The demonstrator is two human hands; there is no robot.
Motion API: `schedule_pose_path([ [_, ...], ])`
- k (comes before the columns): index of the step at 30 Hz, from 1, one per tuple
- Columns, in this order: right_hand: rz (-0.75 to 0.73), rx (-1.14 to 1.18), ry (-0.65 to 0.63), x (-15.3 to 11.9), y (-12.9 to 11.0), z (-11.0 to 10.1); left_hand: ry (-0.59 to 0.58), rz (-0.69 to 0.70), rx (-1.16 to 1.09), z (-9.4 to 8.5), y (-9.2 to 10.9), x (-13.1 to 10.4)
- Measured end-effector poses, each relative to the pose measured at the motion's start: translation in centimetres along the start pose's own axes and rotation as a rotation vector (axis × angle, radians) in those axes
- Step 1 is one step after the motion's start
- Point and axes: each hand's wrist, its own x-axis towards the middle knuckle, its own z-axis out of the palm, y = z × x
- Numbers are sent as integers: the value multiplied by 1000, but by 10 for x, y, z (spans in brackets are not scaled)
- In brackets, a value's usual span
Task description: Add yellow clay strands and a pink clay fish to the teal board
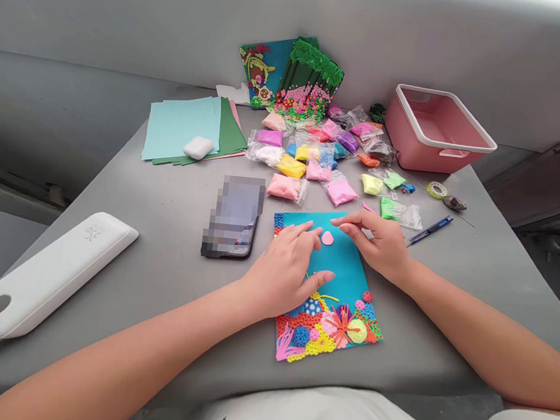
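Note:
A blue card (pixel 341 262) lies in front of me, decorated with colorful clay coral, dots and rings along its lower part and upper left corner. On its upper middle sits a small pink clay teardrop (pixel 327 238). My left hand (pixel 287 263) rests over the card's left side, thumb spread away and fingertips beside the pink piece. My right hand (pixel 379 240) reaches in from the right, index finger extended and thumb just below it, near the top of that piece. Nothing shows between the fingers of either hand. The left hand hides part of the card.
A phone (pixel 233 219) lies left of the card, and a white lamp-like device (pixel 50 274) farther left. Several clay bags (pixel 291 166), colored sheets (pixel 184 125), a white case (pixel 198 148), finished clay pictures (pixel 313 74), a pink bin (pixel 436 129), tape (pixel 437 189) and a blue cutter (pixel 430 230) surround it.

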Motion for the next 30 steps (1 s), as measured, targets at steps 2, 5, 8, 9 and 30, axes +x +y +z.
schedule_pose_path([
  [2, 112, 37, -11, 1, -1, -2, -23, -13, -3, -2, 0, 2],
  [5, 235, 107, -65, 1, -2, -4, -1, 7, -9, 1, -3, 3],
  [8, 337, 155, -113, 1, -6, -5, 43, 27, -24, 7, -7, 3],
  [9, 362, 143, -124, 1, -8, -5, 47, 30, -31, 8, -8, 2],
  [30, 513, 164, -166, 2, -18, -3, -57, 34, -88, -8, -3, 11],
])
